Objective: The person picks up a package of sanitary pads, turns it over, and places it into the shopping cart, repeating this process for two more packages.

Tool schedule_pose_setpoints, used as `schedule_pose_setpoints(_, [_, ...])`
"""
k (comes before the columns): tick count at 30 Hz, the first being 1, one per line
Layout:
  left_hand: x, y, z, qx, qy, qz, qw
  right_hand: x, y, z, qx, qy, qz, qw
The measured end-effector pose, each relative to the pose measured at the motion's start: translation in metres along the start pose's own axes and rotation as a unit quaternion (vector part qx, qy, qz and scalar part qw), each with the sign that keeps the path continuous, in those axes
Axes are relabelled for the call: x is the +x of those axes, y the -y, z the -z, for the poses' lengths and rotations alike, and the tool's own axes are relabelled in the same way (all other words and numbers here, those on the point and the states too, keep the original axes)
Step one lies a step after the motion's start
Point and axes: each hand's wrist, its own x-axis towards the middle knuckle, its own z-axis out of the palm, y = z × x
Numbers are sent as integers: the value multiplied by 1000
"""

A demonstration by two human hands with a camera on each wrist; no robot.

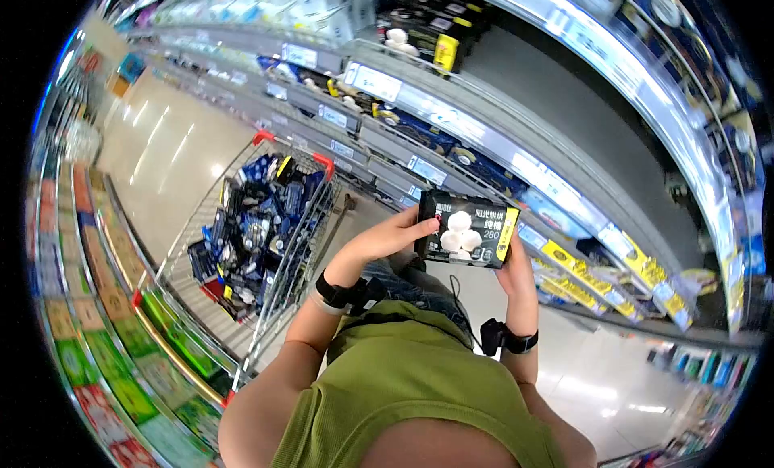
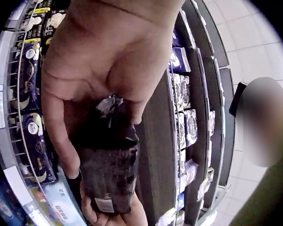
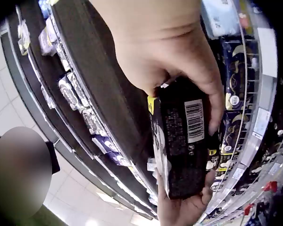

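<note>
A black pack of sanitary pads (image 1: 463, 229), printed with white cotton bolls and a yellow end strip, is held level before the body, its front facing up in the head view. The left hand (image 1: 397, 232) grips one end, thumb over the front. At the other end, the right hand (image 1: 516, 266) grips by the yellow strip. In the left wrist view the pack (image 2: 108, 174) is seen along its dark side, with the left hand (image 2: 108, 52) around its near end. A barcode shows on the side of the pack (image 3: 181, 141) in the right wrist view, below the right hand (image 3: 167, 56).
A shopping cart (image 1: 165, 270) heaped with dark blue and black packs (image 1: 258, 218) stands at the left. Tiered store shelves (image 1: 556, 137) with price tags run along the front and right. Green and red packages (image 1: 105, 363) line the far-left shelves. Shiny floor (image 1: 161, 137) shows between.
</note>
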Motion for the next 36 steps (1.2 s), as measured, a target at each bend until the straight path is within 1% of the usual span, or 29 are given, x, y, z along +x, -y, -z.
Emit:
schedule_pose_setpoints(1, [1, 3, -1, -11, -26, -25, 999, -1, 8, -5, -18, 22, 7, 1000])
schedule_pose_setpoints(2, [1, 3, -2, -34, -33, -49, 998, -8, 12, -12, -21, 48, 21, 998])
schedule_pose_setpoints(3, [4, 2, -1, -14, -36, -74, 997, -16, 15, -14, -20, 73, 22, 997])
schedule_pose_setpoints(4, [0, -1, 1, -36, -16, -94, 995, -17, 15, -16, -50, 84, 33, 995])
schedule_pose_setpoints(5, [0, -9, 2, -53, 31, -105, 993, -28, 13, -19, -71, 71, 58, 993])
schedule_pose_setpoints(6, [-8, -31, -5, -1, 54, -177, 983, -38, 15, -28, -126, 93, 102, 982])
schedule_pose_setpoints(7, [-10, -40, -5, -1, 40, -124, 991, -43, 25, -40, -82, 112, 89, 986])
schedule_pose_setpoints(8, [-10, -44, -5, 92, 38, -201, 974, -50, 29, -54, -89, 100, 88, 987])
schedule_pose_setpoints(9, [-6, -48, -4, 181, 39, -279, 942, -55, 32, -63, -96, 85, 90, 988])
schedule_pose_setpoints(10, [-7, -48, -5, 115, 53, -245, 961, -54, 32, -62, -101, 92, 94, 986])
schedule_pose_setpoints(12, [-4, -49, -2, 117, 63, -249, 959, -51, 34, -68, -100, 74, 97, 988])
schedule_pose_setpoints(14, [-4, -48, 0, 140, 49, -265, 953, -49, 36, -72, -90, 65, 83, 990])
schedule_pose_setpoints(15, [-3, -47, 4, 138, 50, -266, 953, -39, 33, -72, -132, 67, 116, 982])
schedule_pose_setpoints(18, [-7, -43, 11, 71, 33, -237, 968, -32, 30, -76, -107, 76, 105, 986])
schedule_pose_setpoints(21, [-8, -42, 15, 72, 11, -242, 967, -26, 27, -78, -131, 78, 115, 982])
schedule_pose_setpoints(22, [-8, -42, 16, 72, 10, -243, 967, -25, 29, -81, -159, 78, 119, 977])
schedule_pose_setpoints(23, [-8, -43, 17, 70, 15, -238, 969, -24, 30, -82, -186, 77, 123, 972])
schedule_pose_setpoints(25, [-9, -44, 19, 66, 26, -226, 972, -22, 32, -80, -190, 80, 106, 973])
schedule_pose_setpoints(28, [-5, -43, 18, 70, 23, -231, 970, -17, 34, -69, -233, 128, 126, 956])
schedule_pose_setpoints(32, [1, -43, 9, 21, 27, -210, 977, -14, 37, -52, -243, 138, 122, 952])
schedule_pose_setpoints(33, [4, -43, 8, 20, 28, -209, 977, -13, 39, -52, -242, 137, 122, 953])
schedule_pose_setpoints(35, [9, -45, 7, 54, 30, -224, 973, -11, 43, -53, -220, 157, 160, 950])
schedule_pose_setpoints(36, [12, -47, 7, 54, 32, -225, 972, -10, 44, -50, -219, 160, 152, 951])
